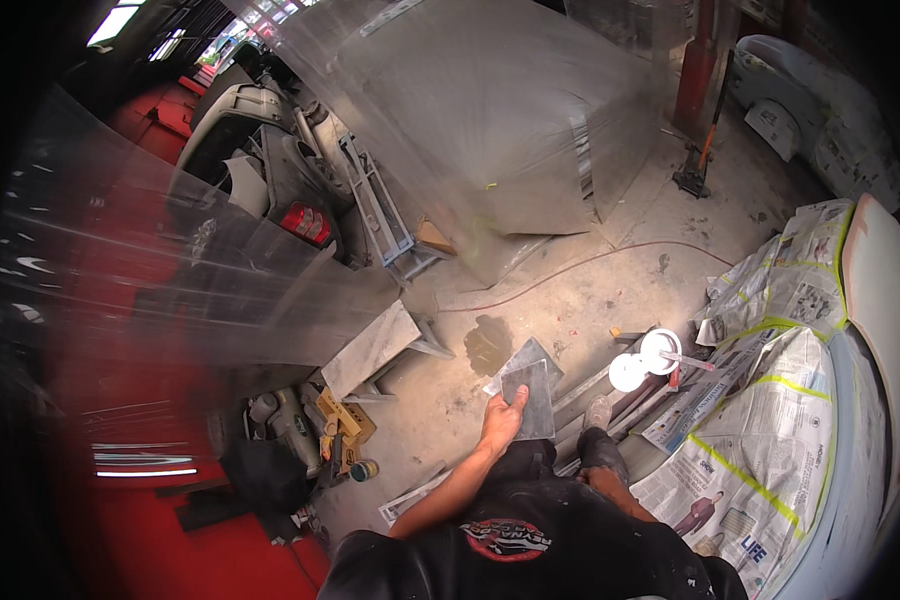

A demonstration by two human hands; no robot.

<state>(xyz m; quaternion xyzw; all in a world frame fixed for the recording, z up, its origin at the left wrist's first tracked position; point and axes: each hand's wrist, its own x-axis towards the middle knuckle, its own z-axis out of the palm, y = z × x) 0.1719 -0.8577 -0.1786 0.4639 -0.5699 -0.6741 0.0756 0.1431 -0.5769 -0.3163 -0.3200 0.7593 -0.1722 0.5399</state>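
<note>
Reader: What frames the view?

Author: Concrete floor [590, 330], with newspaper masking [750, 420] to the right and two white round containers [661, 351] ahead of it.

Reader: And the work itself?

Author: A dark grey sheet [533, 405], held above the floor in front of the body; its long axis runs away from the wearer, slightly aslant. A paler sheet [530, 350] shows beyond its far edge, turned at an angle.

Reader: Which of the hands is nearer?

Author: The left hand [507, 412], touching the grey sheet's left side: thumb pressed on the upper face, fingers hidden below, closed on it. The right hand [600, 482] is well apart, lower and rightward, beside the dark trouser leg [612, 455]. Partly hidden; its opening, and whether it holds anything, cannot be told.
</note>
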